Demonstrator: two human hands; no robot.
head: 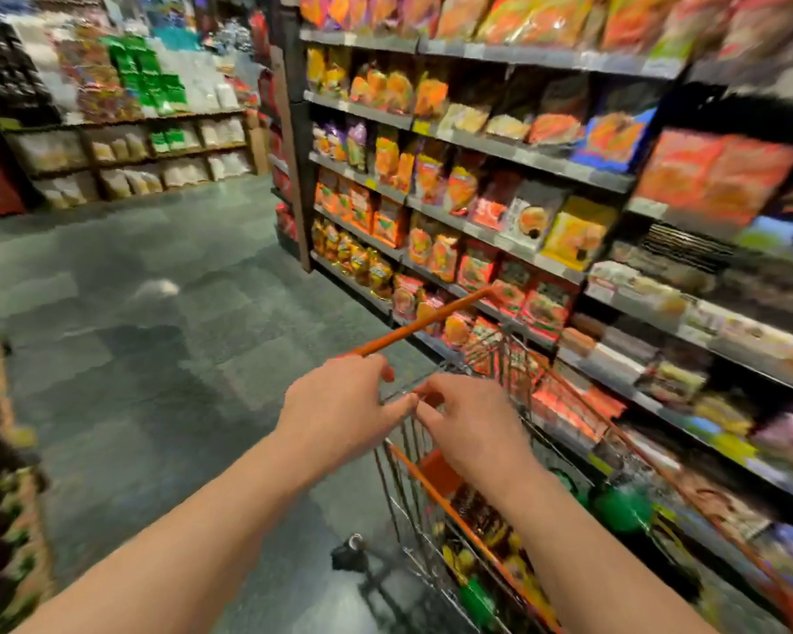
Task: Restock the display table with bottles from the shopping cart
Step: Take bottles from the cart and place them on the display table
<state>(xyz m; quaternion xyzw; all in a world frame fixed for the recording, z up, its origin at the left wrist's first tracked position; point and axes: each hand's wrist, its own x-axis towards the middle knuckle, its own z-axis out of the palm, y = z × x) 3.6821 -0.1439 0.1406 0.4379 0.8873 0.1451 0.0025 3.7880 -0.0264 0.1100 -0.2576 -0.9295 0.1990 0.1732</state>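
Observation:
A wire shopping cart with orange trim stands at the lower right, close to the shelves. Its orange handle runs up and away from my hands. My left hand curls its fingers over the near end of that handle. Beside it, almost touching, my right hand grips the handle with bent fingers. Inside the cart lie several bottles with dark bodies, and a green-topped bottle lies among them. The picture is blurred by motion.
Tall shelves packed with orange and red snack packets line the right side. Grey tiled floor opens ahead and to the left. More shelving stands at the back. A blurred display crowds the left edge.

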